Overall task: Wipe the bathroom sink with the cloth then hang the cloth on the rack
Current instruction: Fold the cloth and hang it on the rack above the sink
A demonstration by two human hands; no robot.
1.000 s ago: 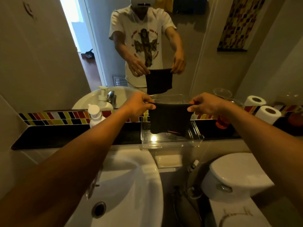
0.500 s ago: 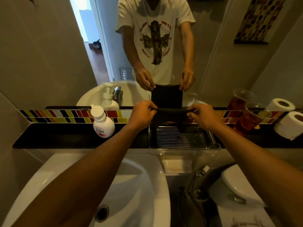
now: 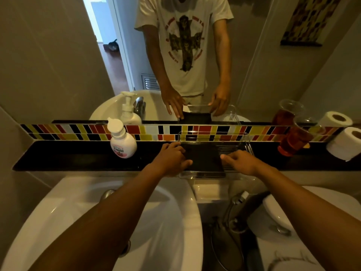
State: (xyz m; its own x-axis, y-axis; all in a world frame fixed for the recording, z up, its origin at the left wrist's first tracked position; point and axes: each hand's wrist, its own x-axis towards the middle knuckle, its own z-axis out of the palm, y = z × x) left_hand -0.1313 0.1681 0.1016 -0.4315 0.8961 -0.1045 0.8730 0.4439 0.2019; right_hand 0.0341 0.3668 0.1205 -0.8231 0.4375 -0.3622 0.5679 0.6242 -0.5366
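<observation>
The dark cloth (image 3: 203,159) lies spread flat over the left part of the clear rack (image 3: 240,149), a wire-grid tray on the black ledge (image 3: 68,155) behind the white sink (image 3: 166,222). My left hand (image 3: 172,159) rests at the cloth's left edge with fingers apart and thumb lying on the fabric. At the cloth's right edge, my right hand (image 3: 242,162) has its thumb touching the fabric and its fingers over the bare wires. The mirror shows both hands with fingers extended, not pinching.
A white soap bottle (image 3: 122,141) stands on the ledge left of the rack. Two cups of red drink (image 3: 295,139) and toilet rolls (image 3: 345,145) sit to the right. The tap (image 3: 106,194) is below left; a toilet (image 3: 283,212) and sprayer (image 3: 238,198) lie at lower right.
The cloth, held stretched in the air between both hands, has come down onto the rack and lies flat. Both hands have loosened from pinching its top corners.
</observation>
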